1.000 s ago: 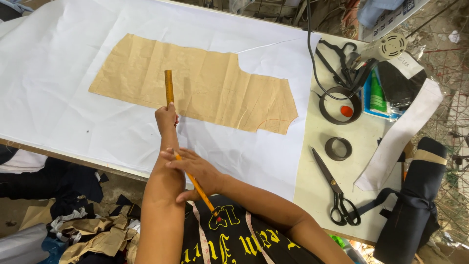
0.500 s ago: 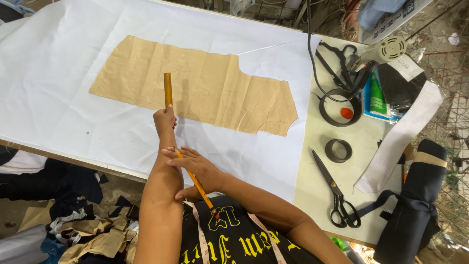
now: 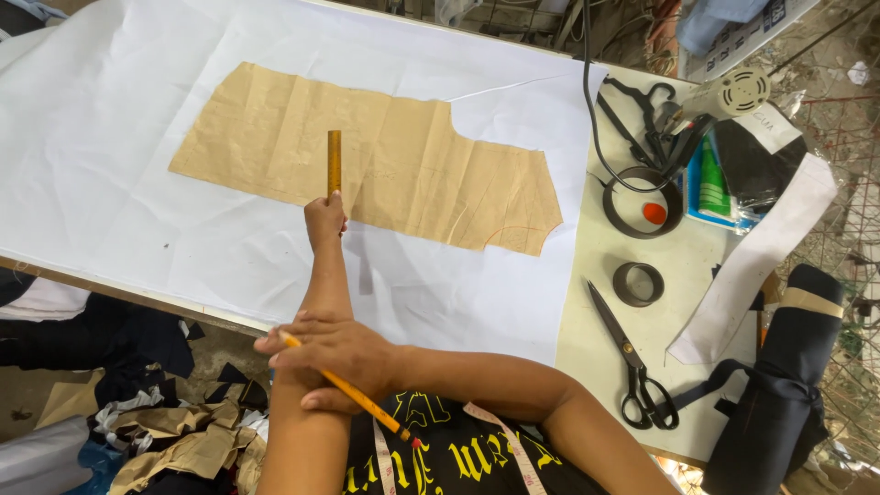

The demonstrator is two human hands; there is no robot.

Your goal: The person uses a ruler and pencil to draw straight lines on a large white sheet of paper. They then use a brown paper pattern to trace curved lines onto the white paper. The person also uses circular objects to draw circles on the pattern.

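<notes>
Head camera view: a person's left hand point(image 3: 324, 218) is gripping a wooden ruler point(image 3: 335, 163), lying across the tan paper pattern point(image 3: 403, 160) on white fabric point(image 3: 137, 137). Their right hand point(image 3: 335, 357) is resting on the left forearm, fingers closed around a yellow pencil point(image 3: 353, 394). Black scissors point(image 3: 632, 362) are lying well apart on the table point(image 3: 596, 302).

From my feed, a long work table point(image 3: 605, 302) fills most of the view, its pale top in even daylight. Below its near edge, I see bare floor point(image 3: 27, 403) littered with fabric scraps point(image 3: 174, 440), brown, dark and white. Past the table's right end stands a wire mesh fence point(image 3: 843, 211), with rough ground and debris beyond it. Behind the far edge, clutter sits in shadow.
</notes>
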